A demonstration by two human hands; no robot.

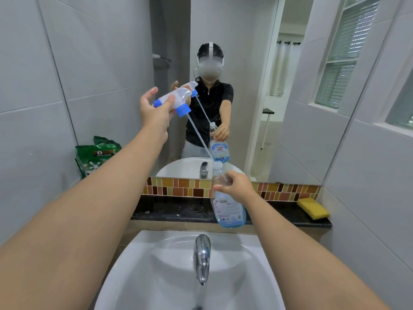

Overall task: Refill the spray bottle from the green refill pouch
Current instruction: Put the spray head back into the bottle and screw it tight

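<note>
Above the sink (156,265), left hand (154,108) is gripping the trigger head (176,99), dip tube leaving the spray bottle (228,209), right hand (237,186) clasping its neck; lift straight, avoid drips. Green refill pouch (96,155) is waiting far left.

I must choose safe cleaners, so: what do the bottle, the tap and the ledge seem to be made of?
Bottle: clear, glossy plastic, probably; the blue liquid shows through.
Tap: polished, chrome-like metal with mirror highlights.
Ledge: dark speckled stone, perhaps granite, slightly glossy.
</note>
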